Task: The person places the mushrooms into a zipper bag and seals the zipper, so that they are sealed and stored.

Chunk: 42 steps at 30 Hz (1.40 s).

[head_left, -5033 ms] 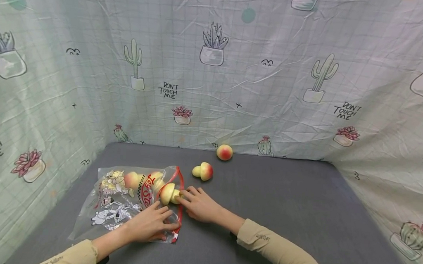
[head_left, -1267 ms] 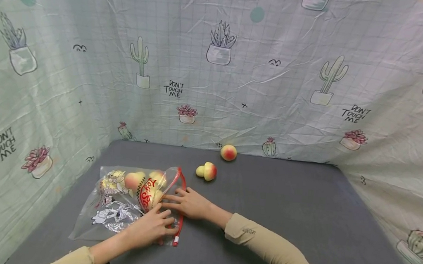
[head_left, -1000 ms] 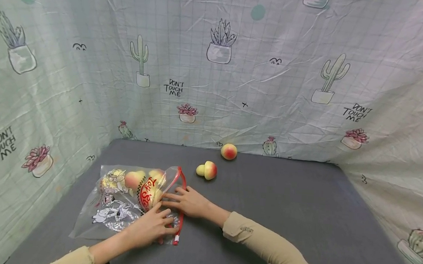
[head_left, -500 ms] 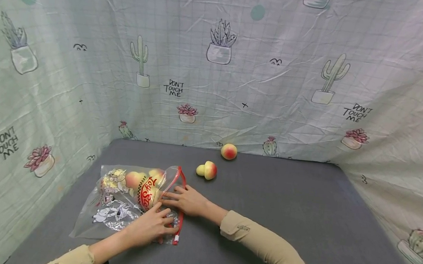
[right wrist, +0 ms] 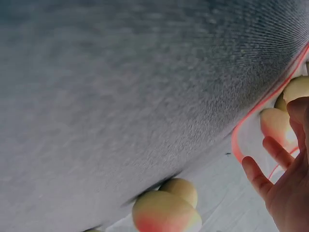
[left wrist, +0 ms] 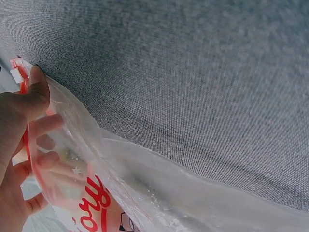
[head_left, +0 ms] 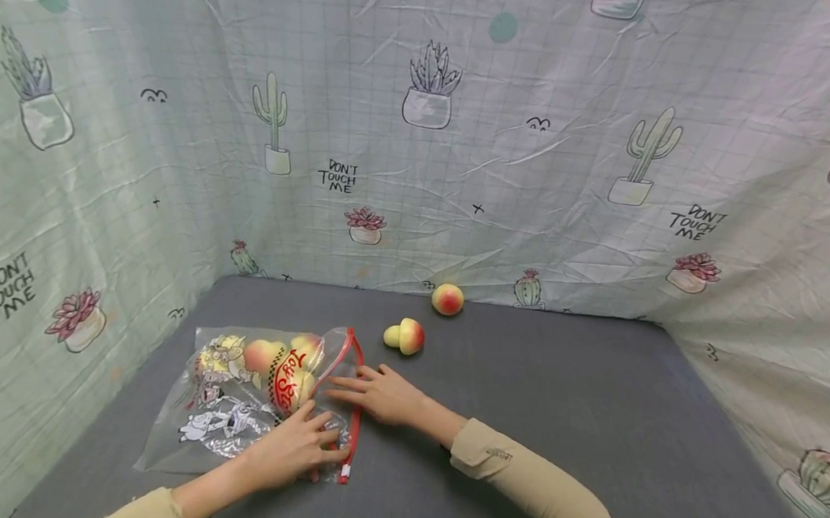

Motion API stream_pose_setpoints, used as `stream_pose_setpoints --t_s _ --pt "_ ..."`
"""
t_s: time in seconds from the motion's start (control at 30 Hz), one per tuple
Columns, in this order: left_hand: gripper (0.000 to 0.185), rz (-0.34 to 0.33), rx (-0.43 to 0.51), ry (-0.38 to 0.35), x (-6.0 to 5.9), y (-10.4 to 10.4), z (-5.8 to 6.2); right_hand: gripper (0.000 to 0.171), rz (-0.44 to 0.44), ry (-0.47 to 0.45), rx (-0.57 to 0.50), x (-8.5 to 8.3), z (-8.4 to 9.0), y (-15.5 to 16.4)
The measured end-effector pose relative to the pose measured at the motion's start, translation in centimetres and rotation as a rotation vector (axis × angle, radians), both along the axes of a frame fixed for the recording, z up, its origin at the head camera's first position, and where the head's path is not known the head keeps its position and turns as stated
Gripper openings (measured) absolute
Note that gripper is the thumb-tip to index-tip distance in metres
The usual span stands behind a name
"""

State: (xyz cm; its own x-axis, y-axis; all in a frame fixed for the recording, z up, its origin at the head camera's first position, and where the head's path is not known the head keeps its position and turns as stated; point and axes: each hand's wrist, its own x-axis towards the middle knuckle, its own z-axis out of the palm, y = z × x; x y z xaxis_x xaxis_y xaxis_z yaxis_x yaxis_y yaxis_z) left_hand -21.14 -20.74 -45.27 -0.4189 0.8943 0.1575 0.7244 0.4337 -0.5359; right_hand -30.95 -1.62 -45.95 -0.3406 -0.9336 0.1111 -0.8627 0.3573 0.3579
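Head view: a clear plastic zip bag with cartoon print and a red seal strip (head_left: 258,397) lies flat on the grey felt tabletop (head_left: 557,400), its mouth facing 3 o'clock. Three or so yellow-and-pink toy peaches (head_left: 266,355) already sit inside, so the filling looks partly done. Left outside are a paired yellow-and-pink peach piece (head_left: 404,336) at 1 o'clock from the mouth and a single round peach (head_left: 448,299) farther out at 1 o'clock, by the cactus-print cloth backdrop (head_left: 425,130). The left hand (head_left: 294,445) pins the bag's lower edge, thumb curled onto the red strip. The right hand (head_left: 378,393) lies at the mouth, fingers straight and spread, holding nothing.

Left wrist view: the thumb and fingers pinch the bag's wall (left wrist: 145,183) at its red strip.

Right wrist view: the fingers (right wrist: 263,176) are splayed before the red rim, with bagged peaches beyond at 2 o'clock and the loose pair at 6 o'clock.
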Motion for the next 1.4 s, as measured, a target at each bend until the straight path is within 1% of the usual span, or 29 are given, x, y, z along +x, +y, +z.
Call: stream_pose_setpoints --t_s 0.23,0.33,0.5,0.73,0.8,0.93,1.13,1.27,1.4 --pt "0.053 0.002 0.017 0.01 0.3 0.0 0.1 0.05 -0.026 -0.004 -0.026 0.1 0.6 1.6" --pt "0.052 -0.001 0.035 0.011 0.3 0.1 0.1 0.053 -0.043 -0.01 -0.056 -0.1 0.9 2.5" --pt "0.051 -0.014 0.059 0.022 0.3 0.1 0.0 0.05 -0.073 -0.025 -0.138 -0.7 1.2 3.9" --pt "0.051 -0.006 0.059 0.013 0.2 0.2 0.0 0.047 -0.101 -0.001 -0.216 -1.6 1.4 5.8" --pt "0.052 -0.01 0.06 0.018 0.1 0.2 0.0 0.046 -0.1 0.0 -0.255 -1.9 1.4 6.4" --pt "0.052 -0.016 0.065 0.026 0.2 0.2 0.0 0.044 -0.126 -0.002 -0.345 -2.8 1.4 7.6" --pt "0.052 -0.016 0.065 0.019 0.2 0.2 0.0 0.041 -0.233 -0.003 -0.436 -4.6 1.5 9.2" --pt "0.053 -0.016 0.061 0.012 0.2 0.2 0.0 0.04 -0.319 0.002 -0.461 -5.8 1.4 10.0" --pt "0.053 -0.014 0.057 0.01 0.1 0.2 0.0 0.039 -0.367 0.02 -0.486 -7.0 1.5 10.5"
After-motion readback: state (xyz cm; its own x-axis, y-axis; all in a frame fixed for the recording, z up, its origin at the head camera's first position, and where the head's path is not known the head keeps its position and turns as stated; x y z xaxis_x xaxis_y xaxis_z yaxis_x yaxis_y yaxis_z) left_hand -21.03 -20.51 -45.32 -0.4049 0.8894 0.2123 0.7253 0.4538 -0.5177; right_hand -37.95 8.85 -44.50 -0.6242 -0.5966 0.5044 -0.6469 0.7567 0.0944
